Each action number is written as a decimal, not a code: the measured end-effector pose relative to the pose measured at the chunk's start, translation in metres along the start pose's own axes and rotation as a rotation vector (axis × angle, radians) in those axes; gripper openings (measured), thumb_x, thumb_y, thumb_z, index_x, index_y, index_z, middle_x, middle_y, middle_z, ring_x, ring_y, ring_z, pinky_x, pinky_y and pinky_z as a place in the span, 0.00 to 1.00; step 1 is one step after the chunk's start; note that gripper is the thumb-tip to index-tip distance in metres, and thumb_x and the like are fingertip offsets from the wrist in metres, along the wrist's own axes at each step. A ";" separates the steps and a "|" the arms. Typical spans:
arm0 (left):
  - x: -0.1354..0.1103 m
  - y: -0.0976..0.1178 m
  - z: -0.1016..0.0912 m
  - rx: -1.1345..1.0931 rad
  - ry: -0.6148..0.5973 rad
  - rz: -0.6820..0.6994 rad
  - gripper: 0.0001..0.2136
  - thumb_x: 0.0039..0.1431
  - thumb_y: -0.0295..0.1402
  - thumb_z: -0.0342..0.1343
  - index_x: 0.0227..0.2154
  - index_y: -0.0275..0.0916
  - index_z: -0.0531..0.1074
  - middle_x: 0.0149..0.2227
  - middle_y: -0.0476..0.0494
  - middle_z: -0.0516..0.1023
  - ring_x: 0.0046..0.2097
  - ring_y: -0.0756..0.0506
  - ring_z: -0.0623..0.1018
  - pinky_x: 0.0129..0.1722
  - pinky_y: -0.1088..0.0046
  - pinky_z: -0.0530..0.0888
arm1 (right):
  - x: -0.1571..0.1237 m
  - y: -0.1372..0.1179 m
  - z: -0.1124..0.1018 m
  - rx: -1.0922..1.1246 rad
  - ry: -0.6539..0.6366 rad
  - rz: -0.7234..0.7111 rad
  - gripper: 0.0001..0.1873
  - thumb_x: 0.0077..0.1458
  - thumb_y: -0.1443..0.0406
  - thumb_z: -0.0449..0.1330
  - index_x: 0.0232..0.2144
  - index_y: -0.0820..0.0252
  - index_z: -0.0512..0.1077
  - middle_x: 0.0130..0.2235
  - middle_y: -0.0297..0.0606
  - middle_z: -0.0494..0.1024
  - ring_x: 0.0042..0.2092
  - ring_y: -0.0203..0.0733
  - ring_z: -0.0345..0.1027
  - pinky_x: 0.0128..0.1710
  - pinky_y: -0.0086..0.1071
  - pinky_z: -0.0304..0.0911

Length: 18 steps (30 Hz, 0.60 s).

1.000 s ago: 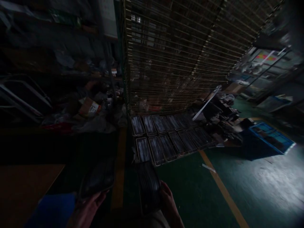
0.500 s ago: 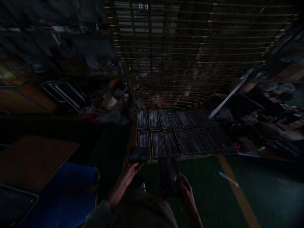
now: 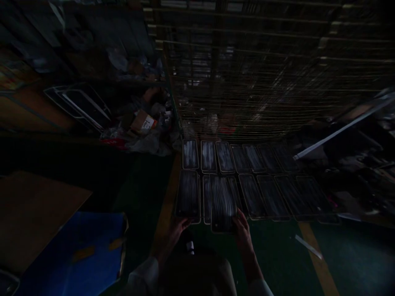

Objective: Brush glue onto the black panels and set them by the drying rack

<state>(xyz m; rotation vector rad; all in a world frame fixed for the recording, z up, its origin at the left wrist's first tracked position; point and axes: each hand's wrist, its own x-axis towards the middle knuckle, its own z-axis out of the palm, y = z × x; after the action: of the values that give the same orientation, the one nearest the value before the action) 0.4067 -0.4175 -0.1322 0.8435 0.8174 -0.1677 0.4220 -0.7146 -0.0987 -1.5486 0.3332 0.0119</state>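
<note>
My left hand (image 3: 177, 231) is closed on the near edge of a dark rectangular panel (image 3: 188, 195) with rounded corners. That panel lies over the front-left stack of similar panels. A second dark panel (image 3: 222, 203), streaked with shine, is in my right hand (image 3: 242, 227), gripped at its right near side. It overlaps panels of the front row, and I cannot tell whether it touches them. Beyond stand the front row (image 3: 271, 197) and back row (image 3: 208, 156) of like panels, each with a pale rim. Dim light hides their exact kind.
A wire mesh screen (image 3: 222, 90) rises behind the rows. To the left are a blue box (image 3: 95, 250) under a brown board (image 3: 40, 209), and cardboard (image 3: 142, 122) among plastic bags. A long pale bar (image 3: 336, 137) slants at right. Yellow lines (image 3: 317, 263) cross the green floor.
Both hands have moved forward with their panels. The left panel has come down over the front-left stack; the right one has moved over the front row. My view has tilted down.
</note>
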 end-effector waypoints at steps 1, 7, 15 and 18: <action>0.012 -0.014 -0.006 -0.006 -0.010 -0.016 0.22 0.32 0.28 0.72 0.37 0.39 0.78 0.33 0.43 0.83 0.43 0.35 0.81 0.47 0.55 0.76 | 0.012 0.017 0.007 0.016 0.008 0.048 0.21 0.40 0.54 0.68 0.40 0.51 0.79 0.57 0.39 0.74 0.61 0.55 0.61 0.58 0.47 0.62; 0.042 -0.066 -0.028 -0.014 0.109 -0.085 0.21 0.29 0.33 0.74 0.30 0.36 0.75 0.30 0.42 0.82 0.34 0.40 0.81 0.45 0.58 0.76 | 0.060 0.109 0.025 -0.022 0.102 0.305 0.35 0.32 0.53 0.68 0.46 0.57 0.76 0.48 0.43 0.79 0.49 0.53 0.71 0.47 0.44 0.68; 0.041 -0.076 -0.018 -0.030 0.238 -0.065 0.23 0.28 0.34 0.74 0.31 0.38 0.73 0.28 0.45 0.81 0.32 0.41 0.81 0.39 0.61 0.77 | 0.072 0.119 0.022 -0.101 0.058 0.343 0.31 0.33 0.57 0.67 0.44 0.57 0.77 0.47 0.40 0.80 0.49 0.52 0.71 0.47 0.41 0.66; 0.043 -0.081 -0.018 -0.056 0.264 -0.048 0.25 0.28 0.35 0.75 0.33 0.39 0.73 0.28 0.47 0.81 0.31 0.43 0.81 0.38 0.63 0.78 | 0.067 0.118 0.025 -0.054 0.055 0.320 0.32 0.36 0.55 0.67 0.47 0.55 0.76 0.49 0.38 0.78 0.52 0.51 0.69 0.48 0.39 0.67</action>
<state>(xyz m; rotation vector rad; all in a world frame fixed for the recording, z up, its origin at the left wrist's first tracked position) 0.3908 -0.4516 -0.2172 0.8034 1.0853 -0.0758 0.4652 -0.7002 -0.2292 -1.5368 0.6257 0.2298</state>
